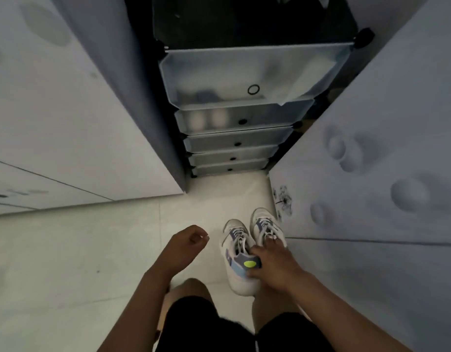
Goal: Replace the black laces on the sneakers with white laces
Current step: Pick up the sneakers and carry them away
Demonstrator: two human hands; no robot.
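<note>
White-and-blue sneakers hang over the pale floor near the shoe rack, the right hand pinching both by their collars while the left hand curls loosely on nothing; fetching seems underway, and unlacing needs them set down.

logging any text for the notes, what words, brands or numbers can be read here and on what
None can be read.
The sneakers show a yellow-green dot on a tongue, with no letters.
The wall sticker is a dandelion drawing, not writing.
The marks on the left cabinet are too blurred to read.
</note>
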